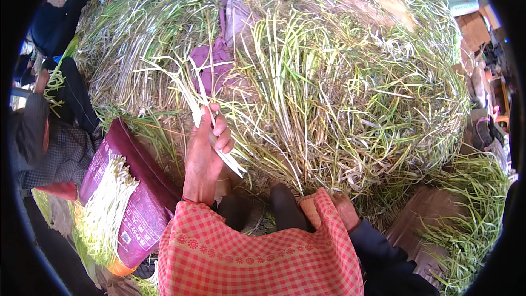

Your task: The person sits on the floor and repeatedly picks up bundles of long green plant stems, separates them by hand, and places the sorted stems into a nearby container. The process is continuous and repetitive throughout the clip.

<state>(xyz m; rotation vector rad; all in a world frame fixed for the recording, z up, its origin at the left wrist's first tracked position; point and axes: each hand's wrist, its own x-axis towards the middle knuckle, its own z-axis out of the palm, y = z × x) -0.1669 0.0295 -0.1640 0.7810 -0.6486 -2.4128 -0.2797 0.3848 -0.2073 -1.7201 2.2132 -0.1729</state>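
Observation:
My left hand (209, 144) is raised in front of me, its thumb and fingers closed around a few pale leafy stalks (193, 100). The white cut ends (234, 165) stick out below the fingers to the right; the thin tips fan out to the upper left. My right hand (344, 211) is low by my knee, against the edge of a red-and-cream checked cloth (254, 259) over my lap. Its fingertips are hidden, so any grip is unclear. Left of me, a bundle of trimmed pale stalks (111, 205) lies on a purple printed sack (141, 213).
A wide heap of long green and yellowing stalks (296, 90) covers the ground ahead. Purple cloth (211, 63) lies among them. Another person (61, 131) sits at the left, holding stalks. More greens (468, 209) and a brown sheet (423, 222) lie to the right.

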